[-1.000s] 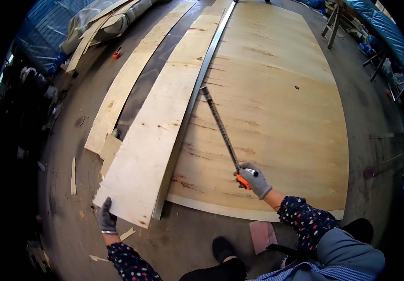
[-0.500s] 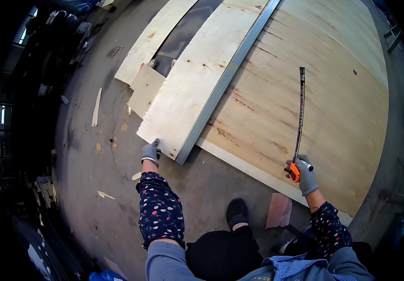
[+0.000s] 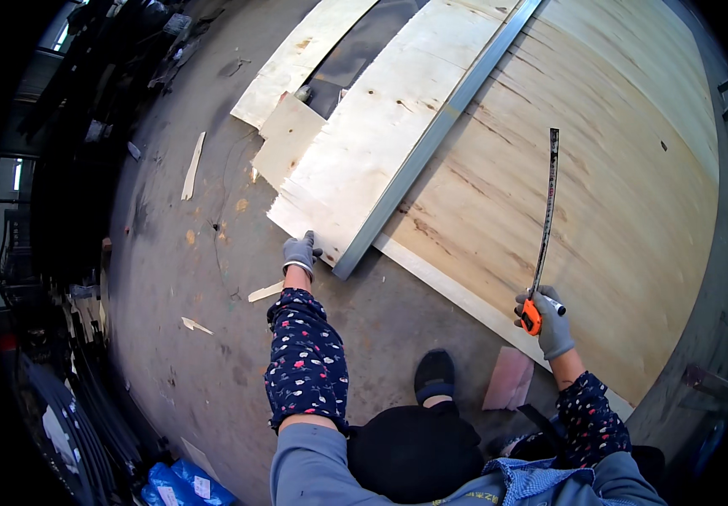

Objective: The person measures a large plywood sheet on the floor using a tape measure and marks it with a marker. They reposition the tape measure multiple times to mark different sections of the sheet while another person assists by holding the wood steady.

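Grey-gloved, the left hand (image 3: pixel 300 252) had the plywood strip (image 3: pixel 364 143) pinched at its near end, thumb on top, the metal bar (image 3: pixel 436 139) running along the strip's right edge. Out right, near the large plywood sheet's (image 3: pixel 617 228) edge, the right hand (image 3: pixel 552 327) was curled round the orange tape measure (image 3: pixel 531 317) and a pen (image 3: pixel 557 305), dark blade (image 3: pixel 549 194) bowing, tip apparently free! Any sideways tilt could have buckled that blade; a careless left-hand pull, skewed the strip.
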Demonstrator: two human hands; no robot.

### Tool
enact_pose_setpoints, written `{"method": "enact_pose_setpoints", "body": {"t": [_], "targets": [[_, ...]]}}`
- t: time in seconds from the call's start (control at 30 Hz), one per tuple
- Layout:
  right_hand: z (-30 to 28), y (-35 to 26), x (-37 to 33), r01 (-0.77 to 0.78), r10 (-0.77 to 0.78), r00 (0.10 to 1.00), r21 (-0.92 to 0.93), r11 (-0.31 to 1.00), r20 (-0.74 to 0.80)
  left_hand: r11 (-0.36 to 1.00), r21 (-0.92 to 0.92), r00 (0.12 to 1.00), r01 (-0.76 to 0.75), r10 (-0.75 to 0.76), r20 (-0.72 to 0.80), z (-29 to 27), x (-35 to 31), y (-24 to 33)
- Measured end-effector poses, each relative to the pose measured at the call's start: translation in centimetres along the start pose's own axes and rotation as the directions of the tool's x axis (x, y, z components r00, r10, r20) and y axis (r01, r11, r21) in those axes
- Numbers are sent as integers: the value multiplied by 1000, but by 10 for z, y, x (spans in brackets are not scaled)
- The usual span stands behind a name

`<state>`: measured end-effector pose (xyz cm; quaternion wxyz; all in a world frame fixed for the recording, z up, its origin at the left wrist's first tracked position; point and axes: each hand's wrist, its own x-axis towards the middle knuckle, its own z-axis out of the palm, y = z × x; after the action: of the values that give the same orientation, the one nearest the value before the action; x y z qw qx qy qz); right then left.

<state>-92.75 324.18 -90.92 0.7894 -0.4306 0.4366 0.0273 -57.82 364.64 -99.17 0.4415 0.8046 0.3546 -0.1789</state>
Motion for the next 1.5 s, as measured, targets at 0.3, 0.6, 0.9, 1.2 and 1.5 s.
{"method": "enact_pose_setpoints", "body": {"t": [0.3,0.6,0.9,1.2,1.5], "targets": [[14,-7,1,-68,68,998,3,998,-6,992,47,992,-114,112,60,5,-22,-19],[18,-6,7,-62,62,997,-5,998,-44,995,34,993,-94,91,81,15,-41,-18],[16,-5,-2,-49,49,998,7,999,-34,990,-88,994,-108,110,19,15,-22,-17],[8,1,-5,-46,47,996,14,999,-72,989,-71,992,-126,126,-7,15,-20,-16],[22,-2,-5,-44,40,999,-393,919,-18,988,76,990,-136,138,-29,9,-18,-12]]}}
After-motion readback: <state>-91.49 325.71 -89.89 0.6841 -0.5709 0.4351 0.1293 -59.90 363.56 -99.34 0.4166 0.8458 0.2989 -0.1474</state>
